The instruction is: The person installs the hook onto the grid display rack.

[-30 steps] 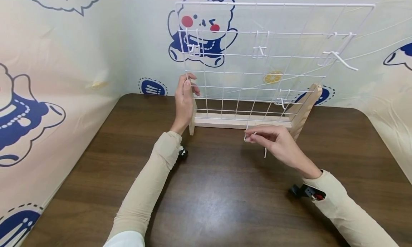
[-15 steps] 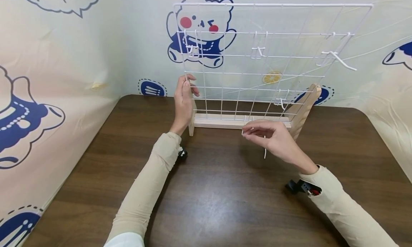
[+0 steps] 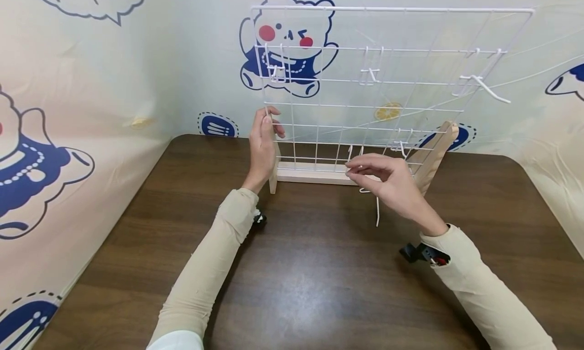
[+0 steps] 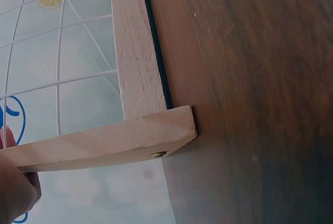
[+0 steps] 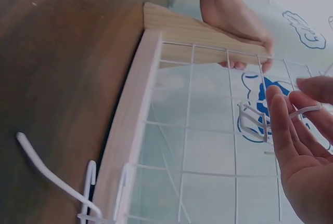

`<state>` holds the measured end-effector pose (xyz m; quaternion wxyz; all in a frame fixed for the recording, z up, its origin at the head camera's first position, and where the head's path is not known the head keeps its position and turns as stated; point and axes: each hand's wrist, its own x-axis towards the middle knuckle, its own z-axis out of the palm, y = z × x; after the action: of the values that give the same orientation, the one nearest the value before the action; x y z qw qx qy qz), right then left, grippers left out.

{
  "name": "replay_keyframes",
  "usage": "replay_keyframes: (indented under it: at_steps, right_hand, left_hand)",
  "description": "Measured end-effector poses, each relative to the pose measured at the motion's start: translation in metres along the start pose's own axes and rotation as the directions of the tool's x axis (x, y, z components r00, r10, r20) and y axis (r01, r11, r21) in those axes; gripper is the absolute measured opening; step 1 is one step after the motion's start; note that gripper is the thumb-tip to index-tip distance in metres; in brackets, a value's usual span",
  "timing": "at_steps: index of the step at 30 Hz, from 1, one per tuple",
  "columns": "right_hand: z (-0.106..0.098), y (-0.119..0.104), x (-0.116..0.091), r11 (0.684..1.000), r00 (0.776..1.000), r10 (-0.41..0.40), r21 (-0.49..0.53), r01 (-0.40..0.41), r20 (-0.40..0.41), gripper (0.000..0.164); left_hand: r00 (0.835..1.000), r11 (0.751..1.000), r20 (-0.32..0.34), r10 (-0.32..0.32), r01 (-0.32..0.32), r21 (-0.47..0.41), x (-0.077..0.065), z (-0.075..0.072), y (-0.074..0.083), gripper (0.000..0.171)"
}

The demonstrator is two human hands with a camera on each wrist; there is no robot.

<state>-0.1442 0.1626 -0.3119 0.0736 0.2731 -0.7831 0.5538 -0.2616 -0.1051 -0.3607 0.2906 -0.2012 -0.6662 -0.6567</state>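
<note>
A white wire grid panel (image 3: pixel 337 107) stands in a pale wooden stand (image 3: pixel 315 176). My left hand (image 3: pixel 262 150) grips the panel's left side and wooden post (image 4: pixel 104 143), fingers behind and thumb in front. My right hand (image 3: pixel 390 180) pinches a white wire hook (image 5: pixel 253 122) in front of the low grid rows. In the head view, two bent ends of that hook rise above the fingertips, and the hand covers much of it. Beneath the right hand, a white prong (image 3: pixel 377 211) shows over the table; whatever it belongs to is hidden.
Other white hooks hang on the grid: upper left (image 3: pixel 276 72), upper middle (image 3: pixel 370 75), upper right (image 3: pixel 485 88) and lower right (image 3: pixel 401 147). In the right wrist view, a white hook (image 5: pixel 54 180) appears near the base bar. A patterned cloth backdrop stands behind the brown table (image 3: pixel 292 289).
My right hand has risen slightly toward the grid with the hook, whose bent ends now overlap the lower wires. The left hand has kept its grip, and the prong below stays put.
</note>
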Motion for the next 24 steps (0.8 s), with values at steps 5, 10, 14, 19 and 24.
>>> replay_keyframes:
  at_steps: [5,10,14,19,24]
  right_hand:
    - [-0.001,-0.012,0.006,1.0,1.0,-0.017,-0.018,0.017,-0.022,0.019]
    - [-0.001,-0.012,0.013,0.999,0.998,-0.046,-0.03,0.044,-0.051,0.017]
    - [-0.002,-0.011,0.019,0.997,0.996,-0.064,-0.044,0.062,-0.062,0.017]
    - [-0.001,-0.012,0.026,0.998,0.996,-0.062,-0.031,0.06,-0.064,0.018]
    - [0.001,-0.011,0.032,0.998,0.995,-0.061,0.017,0.062,-0.083,0.019]
  left_hand:
    - [1.0,1.0,0.009,-0.009,0.009,-0.008,0.0,0.0,0.006,0.03]
    - [1.0,1.0,0.027,0.002,-0.001,-0.019,-0.003,0.001,0.027,0.029]
    - [1.0,1.0,0.031,-0.004,0.004,-0.02,-0.004,0.001,0.035,0.028]
    - [1.0,1.0,0.027,0.007,-0.006,-0.022,-0.005,0.001,0.035,0.027]
    - [0.999,0.999,0.031,0.034,-0.033,-0.025,-0.003,0.001,0.034,0.029]
